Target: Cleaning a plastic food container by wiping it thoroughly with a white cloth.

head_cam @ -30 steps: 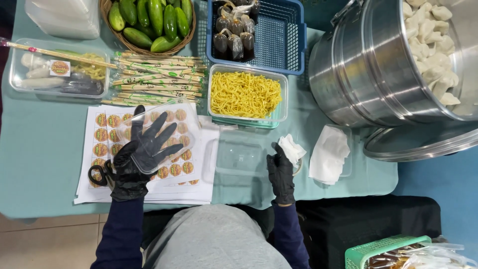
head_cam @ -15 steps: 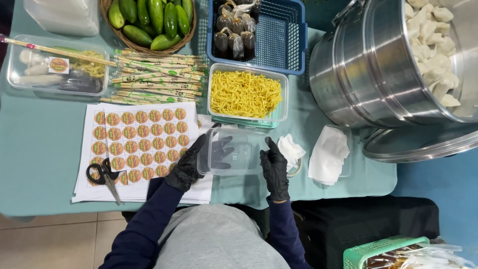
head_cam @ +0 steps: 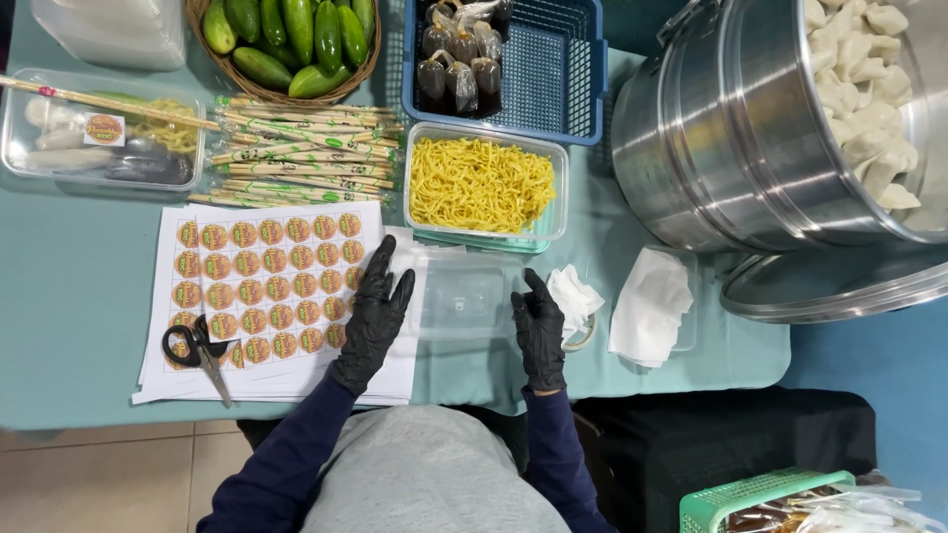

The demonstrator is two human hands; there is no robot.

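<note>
An empty clear plastic container [head_cam: 464, 298] sits on the teal tablecloth just in front of me. My left hand [head_cam: 373, 314], in a black glove, lies flat with fingers spread against the container's left edge, partly over a sheet of round orange stickers [head_cam: 262, 276]. My right hand [head_cam: 538, 328], also gloved, touches the container's right edge with fingers up. Neither hand grips it. Behind the container stands a clear tub of yellow noodles [head_cam: 482, 186].
Black scissors [head_cam: 197, 350] lie on the sticker sheet. Wrapped chopsticks [head_cam: 296, 153], a basket of cucumbers [head_cam: 291, 39], a blue basket with dark sauce bags [head_cam: 533, 79], a packed meal box [head_cam: 99, 138], tissues [head_cam: 652, 306] and a steel steamer of dumplings [head_cam: 731, 138] surround them.
My left hand dropped a clear lid from over the stickers, then both hands held the clear container and set it down. Now the hands rest at its sides.
</note>
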